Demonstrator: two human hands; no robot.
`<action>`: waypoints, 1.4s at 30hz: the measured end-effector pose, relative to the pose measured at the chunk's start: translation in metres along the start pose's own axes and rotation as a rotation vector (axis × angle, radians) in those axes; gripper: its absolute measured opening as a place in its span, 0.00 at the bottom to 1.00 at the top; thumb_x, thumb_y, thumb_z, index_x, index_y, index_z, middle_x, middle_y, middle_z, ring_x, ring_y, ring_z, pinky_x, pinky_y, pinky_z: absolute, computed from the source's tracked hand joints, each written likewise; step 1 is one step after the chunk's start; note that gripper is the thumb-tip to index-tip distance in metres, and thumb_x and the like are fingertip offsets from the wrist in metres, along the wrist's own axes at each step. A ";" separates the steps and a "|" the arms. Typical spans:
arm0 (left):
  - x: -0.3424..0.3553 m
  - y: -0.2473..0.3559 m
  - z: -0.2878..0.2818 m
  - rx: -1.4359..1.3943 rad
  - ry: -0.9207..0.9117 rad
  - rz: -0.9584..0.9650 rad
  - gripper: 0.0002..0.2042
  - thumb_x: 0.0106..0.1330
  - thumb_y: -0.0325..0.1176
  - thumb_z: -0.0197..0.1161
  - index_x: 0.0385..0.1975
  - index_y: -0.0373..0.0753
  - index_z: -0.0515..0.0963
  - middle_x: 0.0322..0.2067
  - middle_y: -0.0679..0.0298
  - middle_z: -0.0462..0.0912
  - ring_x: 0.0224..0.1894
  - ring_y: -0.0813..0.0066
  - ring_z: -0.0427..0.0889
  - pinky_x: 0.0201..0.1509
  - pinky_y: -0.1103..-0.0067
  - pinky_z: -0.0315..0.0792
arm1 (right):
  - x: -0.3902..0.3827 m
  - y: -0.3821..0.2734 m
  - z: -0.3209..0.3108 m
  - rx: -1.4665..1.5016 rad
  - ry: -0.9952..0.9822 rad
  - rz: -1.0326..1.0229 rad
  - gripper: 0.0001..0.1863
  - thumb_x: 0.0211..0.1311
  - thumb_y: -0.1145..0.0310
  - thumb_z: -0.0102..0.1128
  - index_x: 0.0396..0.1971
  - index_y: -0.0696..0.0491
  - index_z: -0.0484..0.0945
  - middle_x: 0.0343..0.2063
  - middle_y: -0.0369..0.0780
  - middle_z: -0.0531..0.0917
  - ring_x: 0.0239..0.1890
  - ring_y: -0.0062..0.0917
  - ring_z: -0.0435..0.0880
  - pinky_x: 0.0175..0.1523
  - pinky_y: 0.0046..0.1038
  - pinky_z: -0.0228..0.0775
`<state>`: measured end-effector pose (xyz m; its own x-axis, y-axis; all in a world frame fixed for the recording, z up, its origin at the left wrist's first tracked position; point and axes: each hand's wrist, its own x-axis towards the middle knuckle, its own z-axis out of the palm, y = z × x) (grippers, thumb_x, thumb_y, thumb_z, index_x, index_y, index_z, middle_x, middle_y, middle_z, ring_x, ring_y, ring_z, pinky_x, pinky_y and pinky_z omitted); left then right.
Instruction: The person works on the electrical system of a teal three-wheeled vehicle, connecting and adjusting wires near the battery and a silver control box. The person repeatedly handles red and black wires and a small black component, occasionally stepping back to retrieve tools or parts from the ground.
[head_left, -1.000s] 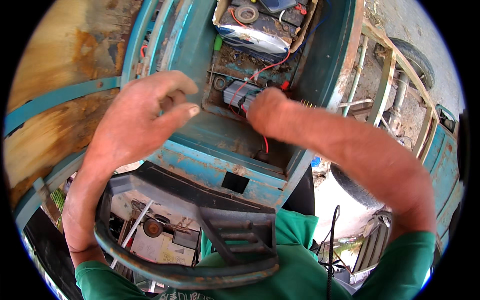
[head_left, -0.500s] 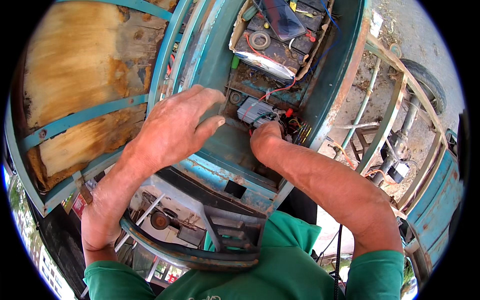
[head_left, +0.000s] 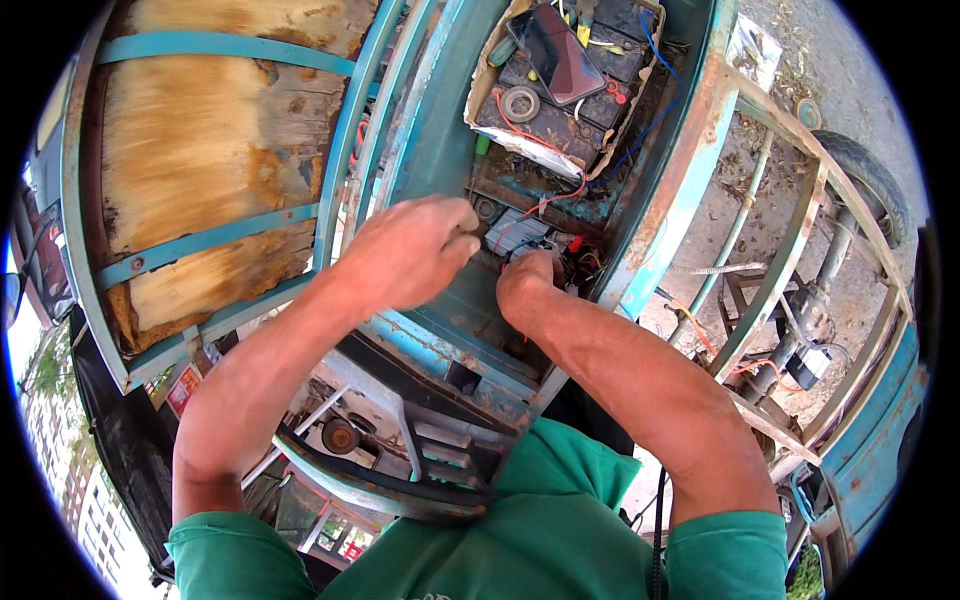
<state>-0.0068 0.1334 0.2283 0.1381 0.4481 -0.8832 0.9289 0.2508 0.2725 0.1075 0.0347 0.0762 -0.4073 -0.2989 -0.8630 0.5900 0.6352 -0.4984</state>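
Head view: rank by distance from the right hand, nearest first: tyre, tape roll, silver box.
From the right hand:
1. Silver box: just above the hand in the picture, slightly left.
2. Tape roll: farther up, above the silver box.
3. Tyre: far right, on the ground side.

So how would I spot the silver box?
Find the teal bin, with dark batteries toward its far end. Nearer the person, just beyond the right hand, sits the silver box. Its pale metallic top stands out from the batteries and coloured wires.
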 end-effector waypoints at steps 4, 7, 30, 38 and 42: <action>0.088 -0.061 0.049 0.208 -0.124 -0.203 0.13 0.66 0.38 0.57 0.39 0.35 0.80 0.41 0.47 0.83 0.48 0.44 0.80 0.52 0.59 0.73 | -0.022 -0.002 -0.013 -0.024 0.002 -0.007 0.15 0.54 0.66 0.70 0.43 0.50 0.86 0.41 0.38 0.88 0.41 0.33 0.88 0.41 0.38 0.77; 0.131 -0.111 0.097 0.185 -0.156 -0.210 0.14 0.65 0.39 0.57 0.40 0.36 0.81 0.44 0.46 0.83 0.50 0.46 0.80 0.55 0.59 0.73 | 0.002 -0.011 0.004 -0.042 0.080 -0.016 0.14 0.54 0.67 0.70 0.42 0.51 0.87 0.40 0.39 0.88 0.41 0.33 0.88 0.40 0.39 0.77; 0.175 -0.143 0.183 -0.717 -0.557 -0.561 0.27 0.67 0.61 0.58 0.50 0.43 0.78 0.43 0.60 0.82 0.37 0.70 0.82 0.34 0.71 0.79 | -0.030 -0.009 -0.014 -0.059 -0.042 -0.163 0.15 0.56 0.67 0.67 0.44 0.53 0.86 0.40 0.41 0.88 0.42 0.35 0.87 0.42 0.42 0.77; 0.126 -0.111 0.143 -0.693 -0.735 -0.727 0.28 0.66 0.63 0.55 0.45 0.40 0.77 0.35 0.59 0.83 0.21 0.75 0.81 0.19 0.81 0.75 | -0.041 -0.002 -0.016 0.025 -0.064 -0.192 0.19 0.56 0.64 0.69 0.48 0.50 0.85 0.47 0.38 0.86 0.48 0.34 0.85 0.43 0.41 0.77; 0.123 -0.111 0.142 -0.557 -0.809 -0.732 0.37 0.63 0.69 0.54 0.53 0.36 0.74 0.44 0.49 0.81 0.24 0.73 0.84 0.24 0.79 0.78 | -0.053 0.001 -0.018 -0.007 -0.105 -0.225 0.21 0.54 0.64 0.70 0.49 0.52 0.84 0.48 0.40 0.85 0.49 0.36 0.85 0.46 0.42 0.77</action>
<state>-0.0445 0.0393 0.0352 0.0030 -0.5652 -0.8250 0.6301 0.6416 -0.4373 0.1173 0.0637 0.1228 -0.4530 -0.5057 -0.7342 0.4874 0.5490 -0.6790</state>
